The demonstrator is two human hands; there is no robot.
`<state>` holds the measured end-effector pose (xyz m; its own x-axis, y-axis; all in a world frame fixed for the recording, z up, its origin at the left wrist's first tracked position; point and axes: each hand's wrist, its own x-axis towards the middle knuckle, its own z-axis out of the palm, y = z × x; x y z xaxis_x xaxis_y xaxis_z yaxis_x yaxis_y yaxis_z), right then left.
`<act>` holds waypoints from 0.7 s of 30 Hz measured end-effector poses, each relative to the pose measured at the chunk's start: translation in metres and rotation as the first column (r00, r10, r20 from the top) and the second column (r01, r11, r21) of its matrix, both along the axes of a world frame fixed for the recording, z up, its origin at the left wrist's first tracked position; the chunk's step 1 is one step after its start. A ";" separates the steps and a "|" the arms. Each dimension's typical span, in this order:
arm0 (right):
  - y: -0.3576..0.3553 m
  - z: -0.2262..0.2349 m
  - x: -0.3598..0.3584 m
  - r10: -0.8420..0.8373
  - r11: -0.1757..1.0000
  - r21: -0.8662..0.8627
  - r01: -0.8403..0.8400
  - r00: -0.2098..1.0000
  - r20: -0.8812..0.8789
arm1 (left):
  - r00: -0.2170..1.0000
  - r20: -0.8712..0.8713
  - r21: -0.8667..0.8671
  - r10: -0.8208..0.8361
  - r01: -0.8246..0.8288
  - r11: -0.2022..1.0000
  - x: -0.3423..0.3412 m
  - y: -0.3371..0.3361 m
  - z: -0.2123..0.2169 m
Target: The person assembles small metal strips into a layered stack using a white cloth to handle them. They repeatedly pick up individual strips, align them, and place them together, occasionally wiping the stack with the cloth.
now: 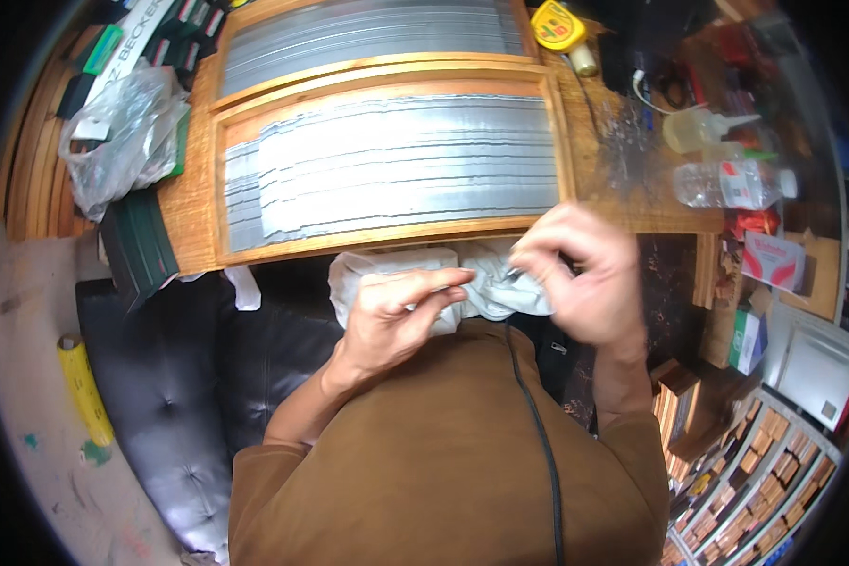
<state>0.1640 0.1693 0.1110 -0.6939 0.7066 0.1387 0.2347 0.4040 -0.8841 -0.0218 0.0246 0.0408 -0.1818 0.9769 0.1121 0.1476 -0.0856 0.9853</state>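
Above my lap, my left hand point(391, 307) is closed in a pinch, thumb against the fingers; whatever sits between the tips is too small to name. To its right my right hand point(590, 274) is raised and slightly blurred, fingers bent in a pinch. A tiny dark thing shows near its fingertips, its kind unclear. A gap separates the two hands. Behind them a white cloth point(489, 294) lies crumpled over my lap. Just beyond is a wooden-framed tray point(387, 241) holding rows of thin silvery-grey strips; a second framed tray point(373, 66) lies behind it.
On the table's left are a clear plastic bag point(127, 141) and dark green boxes point(137, 245). A yellow tape measure point(557, 26), squeeze bottle point(696, 130) and plastic bottle point(734, 184) stand right. A black padded seat point(160, 406) is beside me; a dark cord point(535, 415) runs down my shirt.
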 end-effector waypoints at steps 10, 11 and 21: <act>-0.019 -0.020 -0.044 0.172 0.963 0.256 -0.086 0.927 -0.333 | 0.929 -0.340 0.382 0.148 -0.007 0.924 -0.022 0.027 0.028; -0.016 -0.020 -0.047 0.181 0.958 0.273 -0.085 0.919 -0.350 | 0.918 -0.369 0.338 0.146 -0.013 0.941 -0.025 0.027 0.025; -0.006 -0.020 -0.053 0.138 0.987 0.118 -0.110 0.954 -0.268 | 0.973 -0.226 0.151 0.055 -0.021 0.988 -0.032 0.032 0.021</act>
